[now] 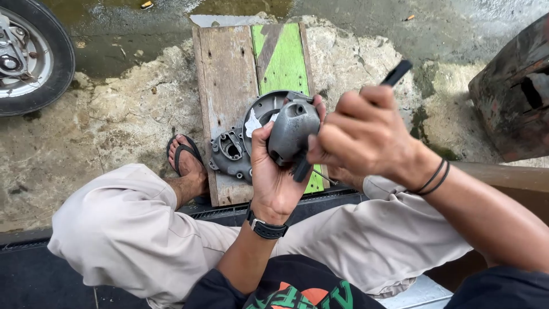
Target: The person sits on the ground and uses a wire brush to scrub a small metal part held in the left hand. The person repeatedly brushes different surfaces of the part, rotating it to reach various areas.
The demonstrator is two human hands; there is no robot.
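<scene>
My left hand (pixel 273 171) grips a small grey metal housing part (pixel 291 130), holding it up over my lap. My right hand (pixel 359 136) is closed around a black-handled tool (pixel 396 73) whose lower end (pixel 301 170) presses against the underside of the housing. A thin wire runs out from below the tool tip. Below the hands, a round grey engine cover (pixel 234 150) lies on a wooden board (pixel 226 68). A scrap of white paper sits on the cover. A black watch is on my left wrist, black bands on my right.
The board, part bare wood and part green (pixel 283 57), lies on wet cracked concrete. A motorcycle wheel (pixel 31 54) stands at the top left. A rusty dark metal object (pixel 514 91) is at the right. My sandalled foot (pixel 186 163) rests beside the board.
</scene>
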